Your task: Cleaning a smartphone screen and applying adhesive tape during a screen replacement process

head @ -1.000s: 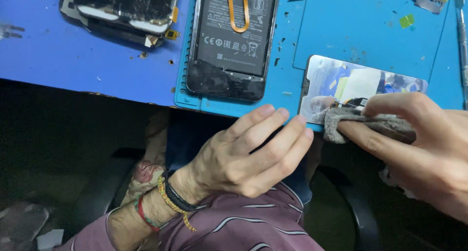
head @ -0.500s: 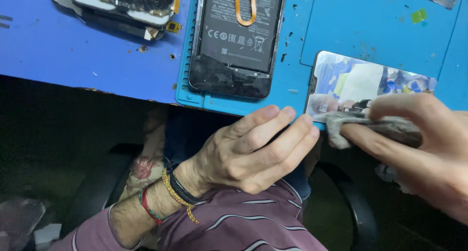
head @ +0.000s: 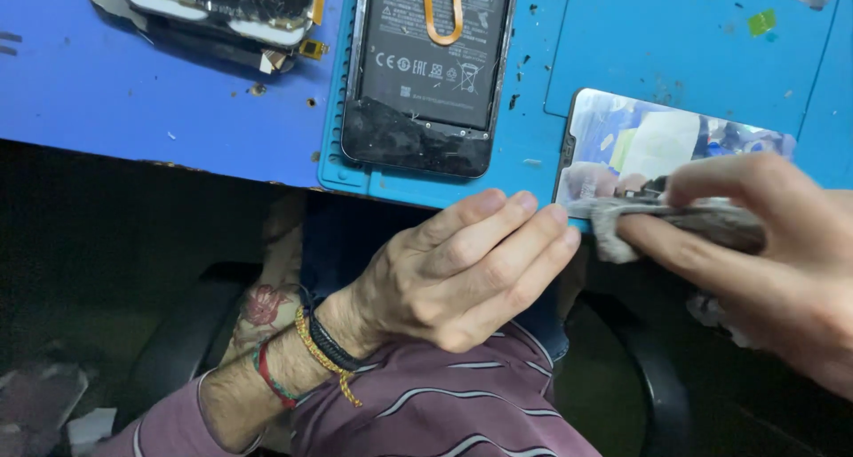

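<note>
My right hand (head: 764, 262) pinches a crumpled grey cloth (head: 675, 222) between thumb and fingers and presses it flat against the near edge of the glossy screen panel (head: 662, 151). My left hand (head: 462, 275) grips nothing; its fingers lie loosely together, the tips resting at the panel's near left corner, where the light blue work mat (head: 622, 57) ends.

The panel lies face up on the mat's right part, its near edge right at the table's lip. Its far area shines with clean reflections, so I judge the wiping well begun there, but the strip under the cloth is hidden and I cannot tell whether it is done.

To the left of the panel, on the same mat, lies an opened phone body (head: 426, 66) with its dark battery showing. Further left, on the darker blue table (head: 107, 93), sits a cracked screen assembly (head: 222, 8), well apart from my hands.

Room is tight toward me: the panel could slide over the lip into my lap. Beyond it the mat lies bare, apart from small specks and scraps
</note>
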